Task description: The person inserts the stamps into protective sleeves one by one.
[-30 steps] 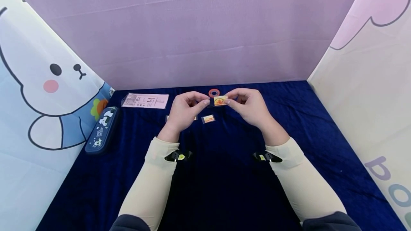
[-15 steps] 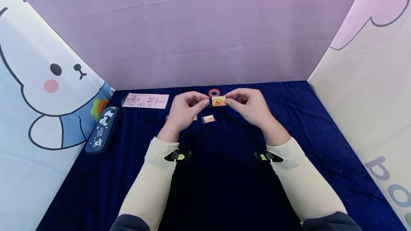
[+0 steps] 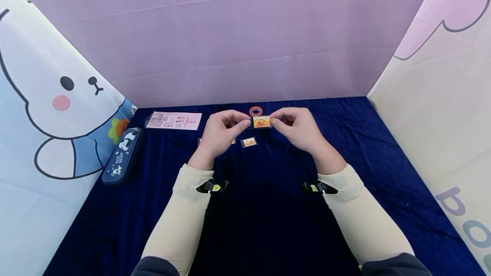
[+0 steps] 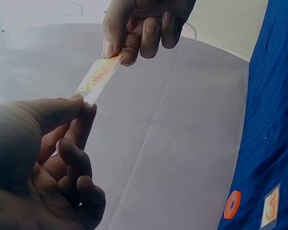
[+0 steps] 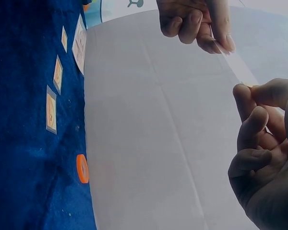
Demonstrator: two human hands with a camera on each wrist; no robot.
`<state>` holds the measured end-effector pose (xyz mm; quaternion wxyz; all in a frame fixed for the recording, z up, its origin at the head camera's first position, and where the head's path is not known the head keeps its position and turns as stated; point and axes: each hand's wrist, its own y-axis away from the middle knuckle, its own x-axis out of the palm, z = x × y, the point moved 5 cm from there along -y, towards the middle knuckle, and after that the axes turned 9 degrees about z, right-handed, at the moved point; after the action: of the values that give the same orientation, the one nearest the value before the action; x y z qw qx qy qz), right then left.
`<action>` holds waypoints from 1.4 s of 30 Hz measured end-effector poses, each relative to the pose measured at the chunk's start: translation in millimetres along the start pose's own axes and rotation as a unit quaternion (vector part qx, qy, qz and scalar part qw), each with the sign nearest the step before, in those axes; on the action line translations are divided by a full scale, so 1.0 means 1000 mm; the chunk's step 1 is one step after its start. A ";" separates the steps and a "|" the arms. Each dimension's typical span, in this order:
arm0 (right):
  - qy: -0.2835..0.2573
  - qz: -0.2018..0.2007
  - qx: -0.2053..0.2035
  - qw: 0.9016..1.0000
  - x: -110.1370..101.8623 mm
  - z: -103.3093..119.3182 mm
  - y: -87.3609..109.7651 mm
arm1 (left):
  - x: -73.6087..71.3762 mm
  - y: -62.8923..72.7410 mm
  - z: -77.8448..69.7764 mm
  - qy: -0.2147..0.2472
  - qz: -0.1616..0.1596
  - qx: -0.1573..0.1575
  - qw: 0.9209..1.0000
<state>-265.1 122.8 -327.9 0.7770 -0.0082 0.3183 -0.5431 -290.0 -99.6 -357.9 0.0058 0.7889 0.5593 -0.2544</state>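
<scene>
Between my hands in the head view is a small yellow stamp (image 3: 261, 122) with a red and orange print. My left hand (image 3: 225, 130) pinches the end of a clear sleeve (image 5: 239, 66) between thumb and forefinger. From the other side, my right hand (image 3: 300, 130) pinches the stamp's right edge. In the left wrist view the stamp (image 4: 101, 75) lies largely within the sleeve, both raised and tilted. Below them on the cloth is another sleeved stamp (image 3: 249, 142); further ones are partly hidden behind my left hand.
An orange tape roll (image 3: 255, 111) lies just beyond my hands on the dark blue cloth (image 3: 264, 208). A pink printed packet (image 3: 178, 120) is at the back left, with a blue panda pencil case (image 3: 122, 155) nearer. Fabric walls enclose the back and sides.
The stamp has shifted slightly left, toward my left fingers, and further into the sleeve. My right hand dips a little; my left hand stays almost still.
</scene>
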 end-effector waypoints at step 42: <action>0.006 0.002 -0.018 1.000 0.001 -0.004 -0.001 | 0.003 -0.001 -0.001 -0.012 0.015 0.026 0.999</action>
<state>-268.0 122.4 -331.2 0.7759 -0.0186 0.3323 -0.5358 -289.4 -96.4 -357.6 -0.0046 0.7939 0.5408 -0.2779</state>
